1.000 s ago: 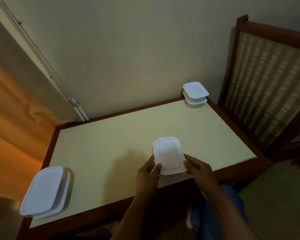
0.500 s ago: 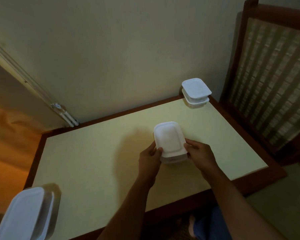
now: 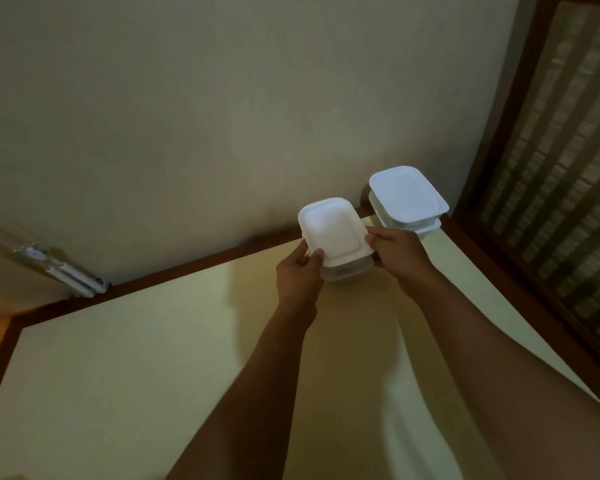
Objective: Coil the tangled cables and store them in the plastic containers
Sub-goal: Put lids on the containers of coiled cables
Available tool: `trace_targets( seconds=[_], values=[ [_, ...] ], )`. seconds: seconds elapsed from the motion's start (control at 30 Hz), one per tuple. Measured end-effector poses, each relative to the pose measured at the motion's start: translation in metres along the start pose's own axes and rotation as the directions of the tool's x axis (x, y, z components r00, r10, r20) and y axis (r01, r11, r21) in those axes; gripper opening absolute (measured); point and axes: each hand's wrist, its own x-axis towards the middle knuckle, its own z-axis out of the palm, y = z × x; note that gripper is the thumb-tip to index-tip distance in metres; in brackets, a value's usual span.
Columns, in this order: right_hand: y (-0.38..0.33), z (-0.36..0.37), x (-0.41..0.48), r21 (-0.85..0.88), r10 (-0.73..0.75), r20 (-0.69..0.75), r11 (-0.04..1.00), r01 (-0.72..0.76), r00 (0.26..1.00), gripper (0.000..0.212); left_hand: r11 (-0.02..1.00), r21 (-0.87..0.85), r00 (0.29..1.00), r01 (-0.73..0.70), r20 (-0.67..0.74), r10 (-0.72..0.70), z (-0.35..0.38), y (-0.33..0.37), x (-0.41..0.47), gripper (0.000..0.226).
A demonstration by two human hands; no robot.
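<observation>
A small white lidded plastic container [image 3: 333, 233] is held up over the far part of the table, between both hands. My left hand [image 3: 298, 275] grips its near left corner, thumb on the lid. My right hand [image 3: 395, 254] grips its right side. Just to the right of it, a stack of two similar lidded containers [image 3: 407, 199] stands in the table's far right corner. No cable shows in this view.
The pale yellow table [image 3: 153, 358] has a dark wooden rim and meets the wall at the back. A dark-framed woven chair back [image 3: 568, 168] stands to the right. White conduit [image 3: 70, 275] runs down the wall at the left.
Both hands have carried the container from the table's near edge away toward the far right corner, close to the stack. The stacked containers at the near left have left the view.
</observation>
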Motion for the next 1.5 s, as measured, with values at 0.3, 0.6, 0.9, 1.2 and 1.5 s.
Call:
trace_targets(
  seconds=[0.3, 0.6, 0.9, 1.2, 1.5],
  values=[
    [-0.010, 0.004, 0.044, -0.030, 0.005, -0.022, 1.000, -0.006, 1.000, 0.032, 0.999, -0.040, 1.000, -0.019, 0.003, 0.019, 0.016, 0.004, 0.038, 0.047],
    [-0.020, 0.006, 0.035, -0.034, 0.028, -0.058, 0.999, -0.030, 0.998, 0.030, 0.998, -0.061, 1.000, -0.016, 0.014, 0.017, 0.016, 0.015, 0.033, 0.045],
    [-0.041, 0.001, -0.036, -0.204, -0.054, -0.145, 0.979, 0.024, 0.988, 0.028, 0.984, 0.118, 0.991, -0.133, 0.022, 0.131, -0.021, 0.028, -0.018, 0.041],
    [-0.062, 0.055, -0.175, -0.259, -0.158, 0.117, 0.948, 0.184, 0.980, 0.044, 0.936, 0.290, 0.976, -0.199, -0.027, 0.216, -0.102, 0.038, -0.124, 0.033],
    [-0.074, 0.124, -0.300, -0.196, -0.185, 0.291, 0.949, 0.248, 0.939, 0.046, 0.864, 0.455, 0.945, -0.214, -0.127, 0.301, -0.230, 0.062, -0.217, 0.030]
  ],
)
